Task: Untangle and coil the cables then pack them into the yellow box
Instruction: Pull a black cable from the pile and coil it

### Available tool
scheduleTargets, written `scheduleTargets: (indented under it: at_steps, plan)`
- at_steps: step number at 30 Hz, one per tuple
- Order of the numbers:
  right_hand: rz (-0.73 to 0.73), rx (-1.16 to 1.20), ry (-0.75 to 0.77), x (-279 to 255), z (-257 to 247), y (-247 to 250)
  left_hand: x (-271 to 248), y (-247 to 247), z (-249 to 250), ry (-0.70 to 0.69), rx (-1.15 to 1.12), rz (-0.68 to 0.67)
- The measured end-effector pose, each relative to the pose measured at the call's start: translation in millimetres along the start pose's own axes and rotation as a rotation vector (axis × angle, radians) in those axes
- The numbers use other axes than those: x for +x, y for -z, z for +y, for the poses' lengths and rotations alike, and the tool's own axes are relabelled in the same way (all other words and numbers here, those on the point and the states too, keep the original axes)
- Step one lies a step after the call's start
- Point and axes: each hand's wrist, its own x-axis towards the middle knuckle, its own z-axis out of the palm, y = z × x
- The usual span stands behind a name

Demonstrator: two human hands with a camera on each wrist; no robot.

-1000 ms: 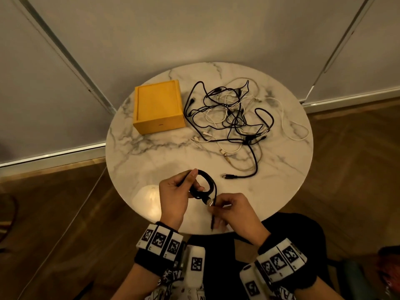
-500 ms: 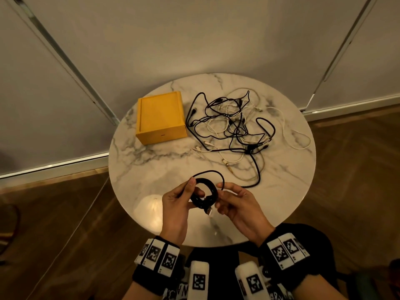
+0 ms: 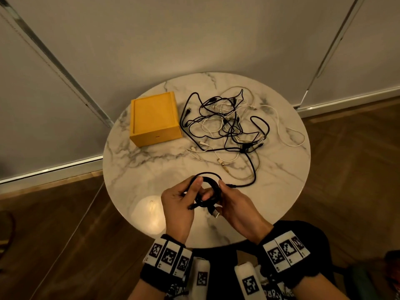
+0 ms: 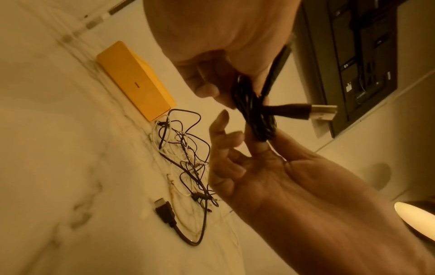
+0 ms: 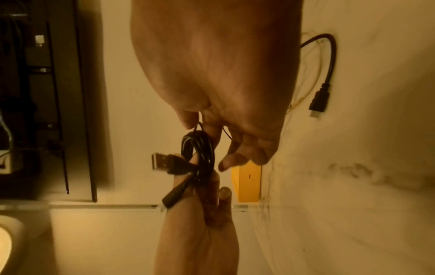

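Note:
A black cable wound into a small coil [image 3: 213, 192] hangs above the near part of the marble table [image 3: 138, 169]. My left hand [image 3: 194, 191] grips the coil's left side, thumb across the top. My right hand [image 3: 223, 198] pinches its right side. A USB plug [image 3: 214, 213] sticks out below the coil, plain in the wrist views [image 4: 322, 111] [image 5: 160, 161]. The yellow box [image 3: 154, 118] sits shut at the table's far left. To its right lies a tangle of black and white cables [image 3: 233, 126].
A thick black cable from the tangle ends in a plug [image 3: 231, 186] lying on the table just beyond my right hand, also seen as a flat black plug [image 4: 164, 212] [image 5: 320, 100]. Grey wall panels stand behind the table; wooden floor surrounds it.
My right hand has moved from the dangling plug end below the coil up to the coil's right side. A loose loop now stands over the coil. Both hands shifted slightly farther over the table.

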Motion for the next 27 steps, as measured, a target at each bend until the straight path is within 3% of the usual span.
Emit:
scheduleTargets:
  at_steps: [3, 6, 11, 15, 21, 24, 27]
  plan:
    - [0.155, 0.032, 0.074, 2.3, 2.4, -2.7, 2.6, 1.0, -3.3, 0.009, 0.020, 0.040]
    - [0.211, 0.085, 0.153, 5.2, 0.2, 0.2, 1.2, -0.4, -4.5, 0.006, 0.087, 0.073]
    - [0.279, -0.133, 0.273, 3.8, -2.5, 2.4, -0.2, -6.1, -4.6, -0.014, 0.094, 0.119]
    - [0.292, -0.297, 0.221, 4.0, -0.9, 5.4, 2.7, -10.2, -3.7, -0.013, 0.054, 0.142]
    - [0.134, -0.357, 0.156, 2.0, -0.4, 12.6, 8.4, -6.5, -11.9, -0.020, 0.110, 0.100]
    - [0.104, -0.273, 0.091, 2.0, -0.7, 17.4, 9.9, -4.1, -18.3, 0.033, 0.096, 0.049]
    - [0.105, -0.113, 0.004, 0.8, 2.5, 20.9, 12.4, 1.1, -20.6, 0.130, 0.064, -0.113]
